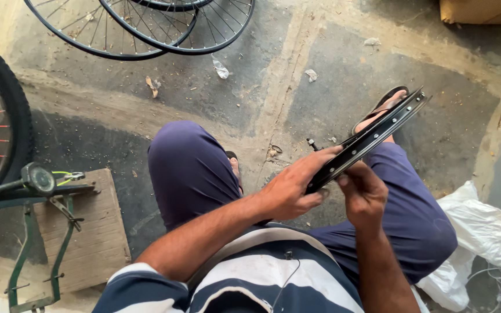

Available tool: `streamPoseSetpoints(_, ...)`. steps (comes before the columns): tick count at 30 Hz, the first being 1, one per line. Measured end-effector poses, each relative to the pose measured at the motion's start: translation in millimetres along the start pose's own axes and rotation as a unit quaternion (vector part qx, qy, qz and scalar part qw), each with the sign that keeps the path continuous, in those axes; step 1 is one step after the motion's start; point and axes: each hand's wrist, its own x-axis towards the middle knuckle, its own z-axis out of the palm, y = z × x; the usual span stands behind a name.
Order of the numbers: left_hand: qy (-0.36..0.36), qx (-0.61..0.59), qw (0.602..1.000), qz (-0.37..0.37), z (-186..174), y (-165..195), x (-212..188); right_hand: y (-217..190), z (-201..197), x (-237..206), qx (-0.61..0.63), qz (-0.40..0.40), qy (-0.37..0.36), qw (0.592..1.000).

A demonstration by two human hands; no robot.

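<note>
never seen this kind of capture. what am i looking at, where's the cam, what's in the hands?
There is one picture, from a camera on a person's head, looking down at their lap and a concrete floor. There is no machine: a seated person works bare-handed. The left hand and right hand both grip a black bicycle rim, seen edge-on across the knees; it has a row of small holes. On the floor: two bare spoked wheels at top, a tyred wheel with reddish spokes at left, a green metal stand on a wooden board, a white plastic bag at right, and some litter.
</note>
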Motion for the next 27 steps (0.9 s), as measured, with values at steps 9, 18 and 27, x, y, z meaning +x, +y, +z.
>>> streamPoseSetpoints(9,-0.011,-0.044,0.998,-0.038,1.4,-3.6,-42.2,-9.3,6.0,-8.3,0.02,-0.112,0.137,0.984)
streamPoseSetpoints(18,-0.031,-0.07,0.992,-0.096,0.4,0.1,-47.5,-10.3,6.6,12.6,0.169,0.007,0.022,0.985)
streamPoseSetpoints(27,0.004,-0.005,0.999,-0.048,-1.2,2.5,-25.9,-51.7,27.9,33.2,0.048,0.094,-0.046,0.993)
